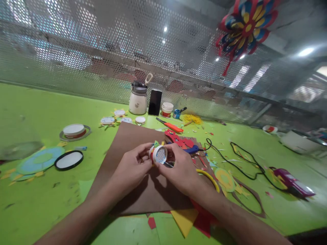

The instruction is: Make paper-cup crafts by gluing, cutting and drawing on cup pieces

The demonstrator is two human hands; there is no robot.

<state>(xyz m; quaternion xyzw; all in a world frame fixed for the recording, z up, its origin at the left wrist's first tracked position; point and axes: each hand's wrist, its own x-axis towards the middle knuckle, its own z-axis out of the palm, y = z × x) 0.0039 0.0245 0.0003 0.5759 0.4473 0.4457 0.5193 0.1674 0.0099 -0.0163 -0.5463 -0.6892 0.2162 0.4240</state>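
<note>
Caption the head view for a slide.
Left hand and right hand hold a small round white piece over a brown board.

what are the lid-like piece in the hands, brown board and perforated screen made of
Lid-like piece: card or plastic; its smooth white rim leaves it open. Brown board: likely cardboard, judging by its flat matt face. Perforated screen: probably dull grey metal, with close, regular holes.

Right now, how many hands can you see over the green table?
2. The person's bare left hand holds the left side of a small, round white piece with a red band; the bare right hand holds its right side. No other hands show.
</note>
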